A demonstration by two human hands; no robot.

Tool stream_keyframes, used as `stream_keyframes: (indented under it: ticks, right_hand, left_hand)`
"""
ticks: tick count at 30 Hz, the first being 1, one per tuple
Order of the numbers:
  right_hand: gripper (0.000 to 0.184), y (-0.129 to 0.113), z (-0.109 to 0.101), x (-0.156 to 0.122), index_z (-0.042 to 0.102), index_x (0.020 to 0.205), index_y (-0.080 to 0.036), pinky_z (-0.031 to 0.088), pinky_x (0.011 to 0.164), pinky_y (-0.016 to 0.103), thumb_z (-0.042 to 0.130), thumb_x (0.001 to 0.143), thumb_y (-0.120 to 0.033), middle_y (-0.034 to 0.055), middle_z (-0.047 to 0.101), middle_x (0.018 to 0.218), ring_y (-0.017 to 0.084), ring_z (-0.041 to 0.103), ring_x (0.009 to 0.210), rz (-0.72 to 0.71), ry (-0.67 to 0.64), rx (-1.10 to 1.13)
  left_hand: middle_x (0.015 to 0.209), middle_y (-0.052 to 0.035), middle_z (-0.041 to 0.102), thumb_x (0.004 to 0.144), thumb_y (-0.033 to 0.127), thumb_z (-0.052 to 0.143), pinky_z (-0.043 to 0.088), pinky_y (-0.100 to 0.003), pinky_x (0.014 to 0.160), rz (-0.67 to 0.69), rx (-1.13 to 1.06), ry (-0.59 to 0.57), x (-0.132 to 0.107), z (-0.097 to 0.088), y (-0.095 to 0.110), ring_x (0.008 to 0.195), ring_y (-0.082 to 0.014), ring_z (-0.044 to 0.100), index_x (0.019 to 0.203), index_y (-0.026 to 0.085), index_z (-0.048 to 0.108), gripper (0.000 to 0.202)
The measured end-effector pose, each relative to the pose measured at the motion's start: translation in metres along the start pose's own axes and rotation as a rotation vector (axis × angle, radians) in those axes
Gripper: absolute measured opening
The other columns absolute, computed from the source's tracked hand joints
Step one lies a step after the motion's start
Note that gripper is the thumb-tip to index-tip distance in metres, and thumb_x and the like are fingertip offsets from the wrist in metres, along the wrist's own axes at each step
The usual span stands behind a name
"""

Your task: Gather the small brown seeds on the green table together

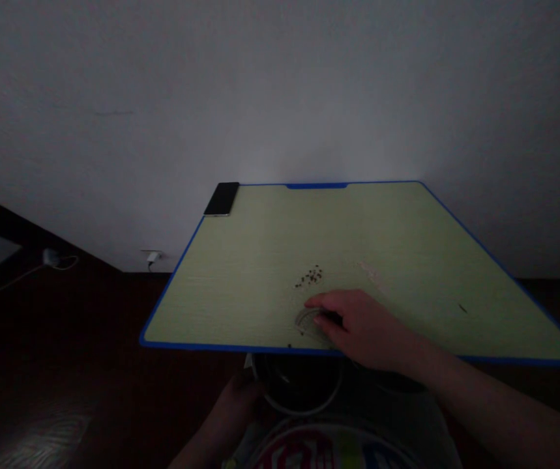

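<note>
My right hand (362, 326) rests on a pale green table with a blue rim (240, 347), near its front edge. Its fingers curl over a small round clear thing (309, 320), perhaps a lid; what it is stays unclear in the dim light. A cluster of small dark specks (310, 277) lies just beyond the fingertips. My left hand (240, 391) is below the table's front edge, gripping the rim of a dark round bowl (299, 384) held under the edge.
A black phone (222, 198) lies at the table's far left corner. A white wall stands behind. A charger plug (152, 258) and cable (55, 260) sit on the dark floor at left. A faint whitish smear (370, 272) marks the tabletop.
</note>
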State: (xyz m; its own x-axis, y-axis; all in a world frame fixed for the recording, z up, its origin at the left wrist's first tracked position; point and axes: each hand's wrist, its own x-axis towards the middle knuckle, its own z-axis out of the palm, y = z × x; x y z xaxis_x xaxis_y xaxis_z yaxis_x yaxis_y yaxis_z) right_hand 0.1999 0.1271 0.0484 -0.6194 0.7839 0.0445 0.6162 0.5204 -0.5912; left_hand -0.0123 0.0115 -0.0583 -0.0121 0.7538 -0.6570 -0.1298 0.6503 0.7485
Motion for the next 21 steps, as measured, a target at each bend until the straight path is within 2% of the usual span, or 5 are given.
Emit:
stream_keyframes:
  ticks: [7, 11, 14, 18, 21]
  right_hand:
    - [0.028, -0.013, 0.003, 0.006, 0.065, 0.104, -0.020, 0.045, 0.080, 0.031, 0.050, 0.080, -0.019, 0.0045, 0.070, 0.097, 0.018, 0.062, 0.089, -0.117, -0.128, 0.057]
    - [0.028, -0.013, 0.001, -0.001, 0.065, 0.104, -0.021, 0.044, 0.081, 0.030, 0.050, 0.080, -0.018, 0.0028, 0.070, 0.097, 0.017, 0.062, 0.090, -0.152, -0.138, 0.067]
    - [0.028, 0.001, -0.017, -0.008, 0.065, 0.103, -0.022, 0.045, 0.078, 0.028, 0.050, 0.080, -0.018, 0.0020, 0.070, 0.096, 0.016, 0.062, 0.086, -0.070, -0.050, 0.075]
    - [0.028, 0.026, -0.049, -0.012, 0.064, 0.104, -0.022, 0.044, 0.056, 0.026, 0.049, 0.081, -0.027, 0.0000, 0.069, 0.075, 0.014, 0.060, 0.060, 0.196, 0.191, -0.051]
    - [0.027, 0.032, -0.054, -0.010, 0.064, 0.103, -0.021, 0.045, 0.056, 0.027, 0.049, 0.081, -0.029, -0.0005, 0.068, 0.068, 0.015, 0.060, 0.057, 0.252, 0.247, -0.135]
  left_hand:
    - [0.048, -0.0010, 0.065, 0.064, 0.023, 0.056, 0.044, -0.025, 0.045, -0.010, 0.002, -0.004, -0.023, 0.012, 0.019, 0.045, -0.0169, 0.059, 0.059, 0.015, 0.062, 0.011]
    - [0.047, -0.0009, 0.063, 0.065, 0.025, 0.055, 0.041, -0.025, 0.043, 0.002, -0.018, 0.000, -0.029, 0.015, 0.022, 0.042, -0.0163, 0.056, 0.060, 0.015, 0.062, 0.013]
    - [0.043, 0.0006, 0.059, 0.065, 0.026, 0.057, 0.037, -0.024, 0.042, 0.027, -0.055, -0.013, -0.032, 0.016, 0.024, 0.040, -0.0137, 0.052, 0.058, 0.015, 0.062, 0.014]
    - [0.045, -0.0019, 0.063, 0.066, 0.028, 0.059, 0.037, -0.024, 0.044, -0.026, -0.086, -0.068, -0.030, 0.013, 0.026, 0.042, -0.0142, 0.052, 0.056, 0.016, 0.063, 0.017]
    - [0.049, -0.0037, 0.067, 0.062, 0.029, 0.062, 0.038, -0.025, 0.045, -0.074, -0.115, -0.092, -0.024, 0.010, 0.025, 0.045, -0.0162, 0.054, 0.063, 0.014, 0.066, 0.015]
